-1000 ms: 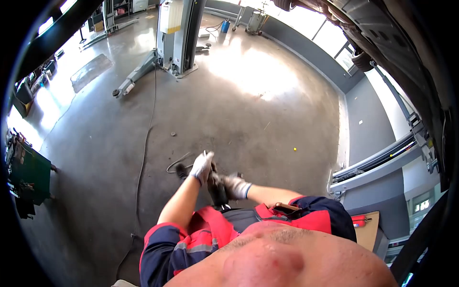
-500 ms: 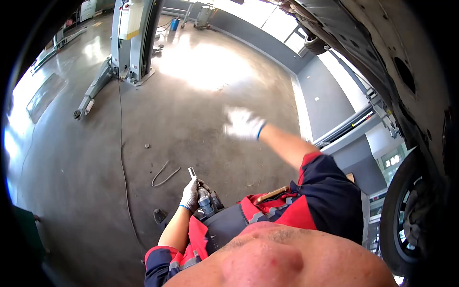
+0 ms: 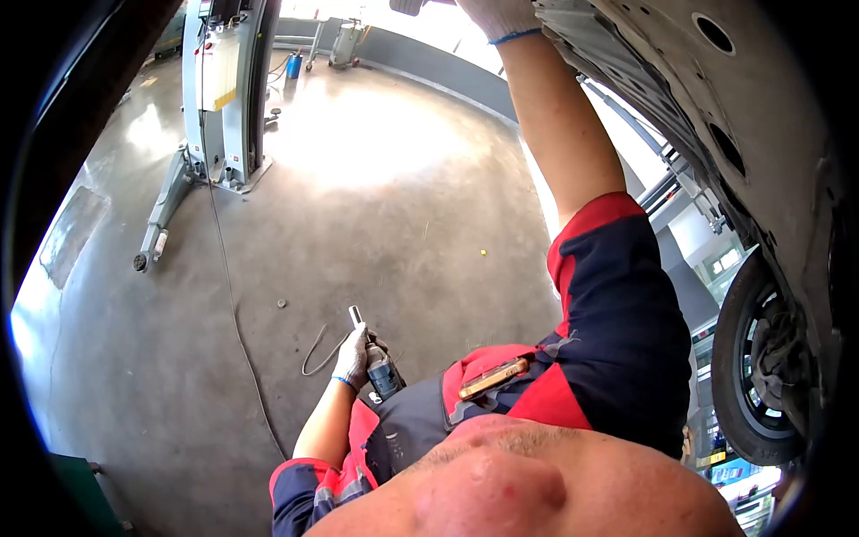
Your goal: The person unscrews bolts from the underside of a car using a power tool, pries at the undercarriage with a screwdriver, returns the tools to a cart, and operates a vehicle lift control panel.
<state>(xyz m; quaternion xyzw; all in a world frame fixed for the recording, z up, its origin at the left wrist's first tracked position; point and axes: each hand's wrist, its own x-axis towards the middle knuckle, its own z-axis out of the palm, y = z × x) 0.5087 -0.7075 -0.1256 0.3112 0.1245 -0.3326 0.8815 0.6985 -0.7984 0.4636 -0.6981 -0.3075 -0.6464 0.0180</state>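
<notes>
My left hand (image 3: pixel 352 357), in a whitish glove with a blue cuff edge, is closed around a blue-grey power tool (image 3: pixel 382 371) low in front of my waist. A shiny metal socket (image 3: pixel 355 315) points up and forward from the tool. My right hand (image 3: pixel 501 16), gloved too, is raised at the top edge against the underside of a lifted car (image 3: pixel 644 98). Its fingers are cut off by the frame, so what they touch cannot be made out.
A grey lift post (image 3: pixel 240 107) with a low arm (image 3: pixel 164 210) stands at the upper left. A cable (image 3: pixel 234 313) runs along the floor. The car's wheel (image 3: pixel 756 358) hangs at the right. A phone (image 3: pixel 494 379) sits in my chest pocket.
My right hand has left the tool at my waist and risen to the car's underside. My left hand keeps hold of the tool. The view has shifted right.
</notes>
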